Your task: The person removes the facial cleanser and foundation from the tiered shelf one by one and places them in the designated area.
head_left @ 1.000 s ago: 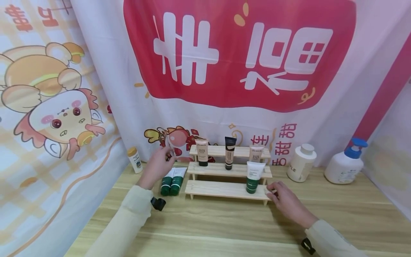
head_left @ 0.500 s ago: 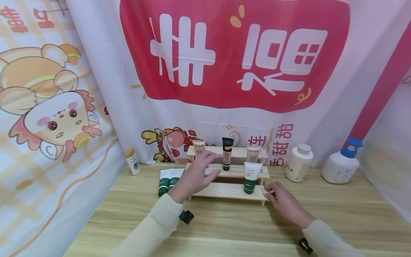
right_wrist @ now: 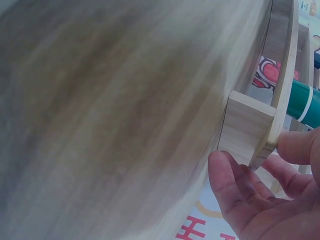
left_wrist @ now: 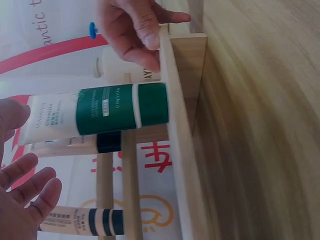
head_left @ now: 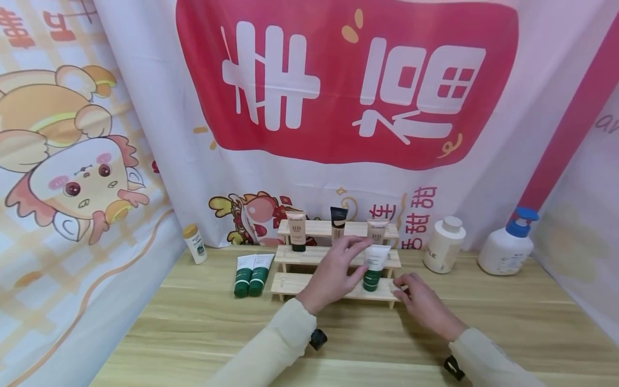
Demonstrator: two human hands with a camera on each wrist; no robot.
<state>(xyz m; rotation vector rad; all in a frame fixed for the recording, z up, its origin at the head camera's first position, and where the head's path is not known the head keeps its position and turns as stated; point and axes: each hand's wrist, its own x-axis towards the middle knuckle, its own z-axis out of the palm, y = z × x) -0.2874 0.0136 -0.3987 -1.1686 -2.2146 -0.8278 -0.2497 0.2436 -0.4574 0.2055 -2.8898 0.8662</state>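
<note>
Your left hand [head_left: 331, 275] has swung from the two lying tubes [head_left: 252, 275], near the surface's [head_left: 159, 338] left edge, to the upright green-and-white tube [left_wrist: 106, 111], right end of the rack's [head_left: 288, 284] bottom step. Fingers spread, no grip; can't tell if touching. So that tube looks in reach. Right hand [head_left: 426, 305] still pinches the step's right end. Pump bottle [head_left: 505, 252]: back right corner. Printed cloth [head_left: 338, 129] behind.

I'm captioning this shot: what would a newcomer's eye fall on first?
Probably the big red panel with white characters on the cloth behind the table. Next comes the wooden rack standing there, with a green-and-white tube upright on its lowest step. The left hand is near that tube; the right hand grips that step's right end.
</note>
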